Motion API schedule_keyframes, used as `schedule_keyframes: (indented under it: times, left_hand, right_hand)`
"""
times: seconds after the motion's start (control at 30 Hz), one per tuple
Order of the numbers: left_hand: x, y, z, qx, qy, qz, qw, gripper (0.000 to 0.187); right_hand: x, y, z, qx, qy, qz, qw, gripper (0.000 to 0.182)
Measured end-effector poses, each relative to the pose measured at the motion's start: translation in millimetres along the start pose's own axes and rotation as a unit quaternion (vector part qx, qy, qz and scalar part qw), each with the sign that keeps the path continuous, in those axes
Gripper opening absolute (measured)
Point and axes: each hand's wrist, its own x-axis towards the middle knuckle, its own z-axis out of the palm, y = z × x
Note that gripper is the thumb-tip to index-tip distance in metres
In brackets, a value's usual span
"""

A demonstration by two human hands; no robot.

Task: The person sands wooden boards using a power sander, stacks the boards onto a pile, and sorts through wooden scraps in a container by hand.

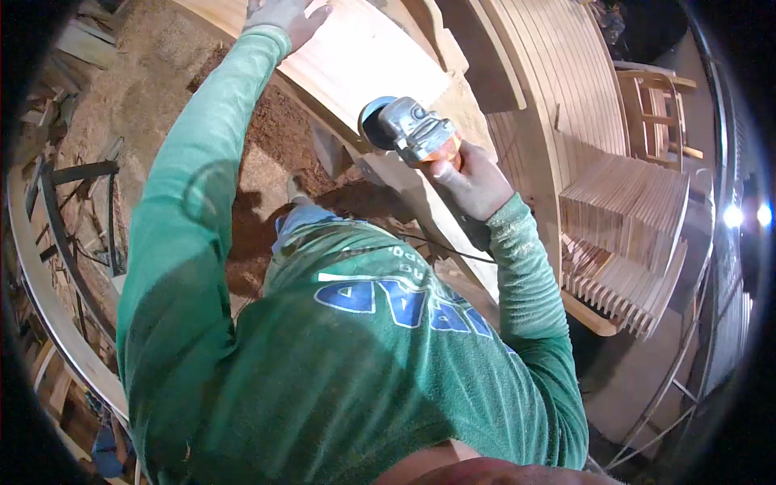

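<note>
My right hand (477, 184) is wrapped around the body of an angle grinder (416, 129) with a grey metal head and an orange part by my fingers. Its round disc (375, 121), blue at the rim, is tilted over the near edge of a pale wooden board (364, 56). At the top edge of the view, my left hand (293, 18) lies on the board's far left part, thumb spread away; some of its fingers are cut off by the frame. A dark cord (453, 252) runs below the grinder.
Long stacked wooden slats (558, 73) stand right of the board, with more cut pieces (626, 214) piled nearby. A wooden chair frame (656, 117) is farther right. Sawdust (162, 73) covers the floor at left, beside a dark metal frame (81, 174) and scrap wood.
</note>
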Motion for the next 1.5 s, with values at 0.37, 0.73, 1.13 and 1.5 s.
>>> schedule_keyframes:
  times: [0.37,0.73,1.13,1.5]
  left_hand:
    - [3.6,4.1,3.8,0.010,0.027,0.002,1.000,0.059]
    - [4.4,1.6,3.4,-0.001,0.027,0.001,1.000,0.058]
    - [2.2,4.2,-5.7,-0.010,0.029,-0.002,1.000,0.057]
    - [2.5,11.3,-2.9,0.005,0.026,-0.011,1.000,0.057]
  right_hand:
    - [59.2,7.9,-79.6,-0.083,0.089,0.159,0.980,0.079]
    - [37.4,-27.4,-1.4,-0.089,-0.061,0.024,0.994,0.073]
    - [44.1,-45.9,-13.5,-0.061,-0.038,0.081,0.994,0.084]
    - [88.3,0.2,-101.5,-0.108,0.052,0.170,0.978,0.084]
